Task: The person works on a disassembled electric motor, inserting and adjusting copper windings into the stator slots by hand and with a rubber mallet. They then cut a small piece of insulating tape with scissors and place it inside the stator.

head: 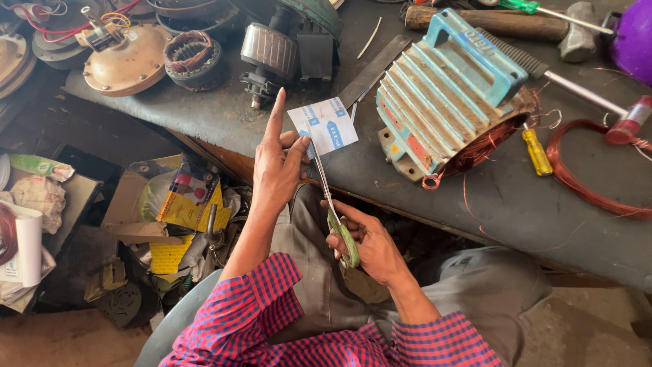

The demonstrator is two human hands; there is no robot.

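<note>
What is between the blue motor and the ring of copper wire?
In the head view, a yellow-handled screwdriver lies on the bench between the blue motor and the copper wire coil.

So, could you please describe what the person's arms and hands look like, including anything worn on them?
Both arms wear a red-and-blue checked cloth shirt with sleeves rolled up near the elbows, leaving the forearms bare. The left hand and right hand are bare: no gloves, and no watch, ring or bracelet shows. Grey trousers show below.
</note>
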